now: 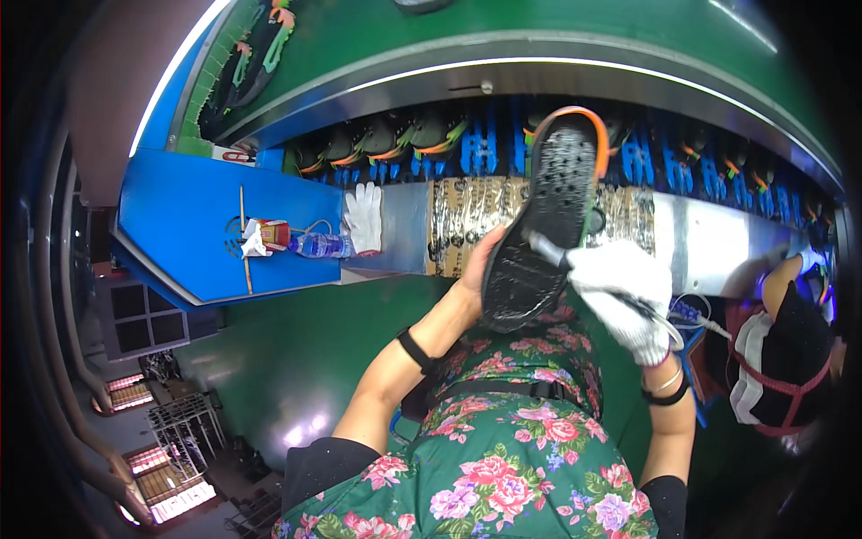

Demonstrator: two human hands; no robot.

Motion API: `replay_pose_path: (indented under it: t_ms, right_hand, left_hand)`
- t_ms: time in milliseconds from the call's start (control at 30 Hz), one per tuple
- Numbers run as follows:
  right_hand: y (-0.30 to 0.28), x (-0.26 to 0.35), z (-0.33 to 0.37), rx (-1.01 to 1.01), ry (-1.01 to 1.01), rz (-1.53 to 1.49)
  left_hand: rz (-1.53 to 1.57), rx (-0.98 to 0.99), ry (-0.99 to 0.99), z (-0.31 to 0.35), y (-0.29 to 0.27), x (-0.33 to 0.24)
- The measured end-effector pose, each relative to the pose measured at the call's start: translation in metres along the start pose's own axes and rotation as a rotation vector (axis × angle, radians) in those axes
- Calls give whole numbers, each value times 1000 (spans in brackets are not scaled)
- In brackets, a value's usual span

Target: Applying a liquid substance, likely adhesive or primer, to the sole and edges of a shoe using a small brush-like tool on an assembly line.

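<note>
A black shoe sole with an orange rim at its far end is held up, tilted, in front of my apron. Its upward face is dotted with holes at the far end and looks glossy and wet at the near end. My bare left hand grips the sole by its left edge, with part of the fingers hidden beneath it. In a white knitted glove, my right hand is closed around a brush. The pale brush tip touches the middle of the sole. A thin tube runs beside the right wrist.
Behind the sole runs a rack with blue holders carrying several shoe parts. A taped, plastic-covered ledge lies beneath it. On the blue table at left are a bottle, a red can and a white glove. A co-worker works at right.
</note>
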State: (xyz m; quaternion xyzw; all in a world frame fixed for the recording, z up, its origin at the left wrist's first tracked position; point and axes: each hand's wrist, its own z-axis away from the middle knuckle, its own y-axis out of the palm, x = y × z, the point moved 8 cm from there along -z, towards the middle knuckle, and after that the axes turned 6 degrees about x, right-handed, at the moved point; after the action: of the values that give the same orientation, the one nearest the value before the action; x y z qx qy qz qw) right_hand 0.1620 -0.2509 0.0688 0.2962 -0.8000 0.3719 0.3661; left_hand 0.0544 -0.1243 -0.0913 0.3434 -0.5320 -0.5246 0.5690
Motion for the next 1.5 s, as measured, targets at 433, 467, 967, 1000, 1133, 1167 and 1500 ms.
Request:
replay_pose_path:
  t_ms: [433, 467, 967, 1000, 1133, 1167, 1500]
  right_hand:
    - [34, -99, 56, -519, 560, -741]
    - [48, -110, 65, -499, 566, -797]
    - [79, -122, 98, -483, 707, -836]
    - [76, -120, 100, -488, 710, -808]
    - [60, -127, 116, -509, 740, -741]
    - [52, -127, 121, -565, 725, -755]
    - [-16, -134, 140, -860, 591, -869]
  left_hand:
    - [-230, 564, 549, 48, 251, -284]
    - [-73, 530, 662, 48, 248, -318]
    - [-2281, -621, 1331, -113, 280, -283]
    - [-2341, -623, 1278, -117, 279, -280]
    - [-1716, -143, 933, -116, 271, -240]
    - [-1487, -211, 908, -111, 270, -215]
    - [-1244, -104, 1548, 122, 231, -201]
